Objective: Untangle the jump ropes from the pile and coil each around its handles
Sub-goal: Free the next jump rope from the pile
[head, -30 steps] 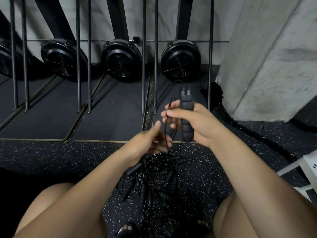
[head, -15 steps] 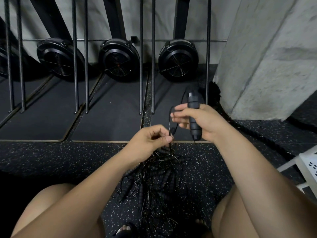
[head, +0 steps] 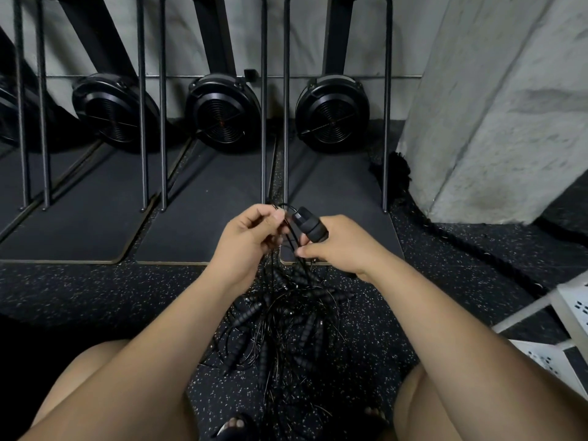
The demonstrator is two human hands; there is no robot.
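Now your left hand (head: pixel 251 237) has risen, pinching the cord (head: pixel 292 240) beside the handle (head: pixel 310 224); your right hand (head: pixel 345 246) grips it, tipped toward ten o'clock; this rope looks singled out.

Single view, head-worn wide-angle camera. Looks forward and down from wearer's eye level. Close range: left hand (head: pixel 251 237) and right hand (head: pixel 343 246) at frame centre, forearms entering from bottom corners, thighs along lower edge. Rope pile (head: pixel 286 323) on speckled floor (head: pixel 95 297) directly below hands. Top of frame reaches black fan housings (head: pixel 222 113) against back wall. Concrete pillar (head: pixel 496 106) fills upper right.
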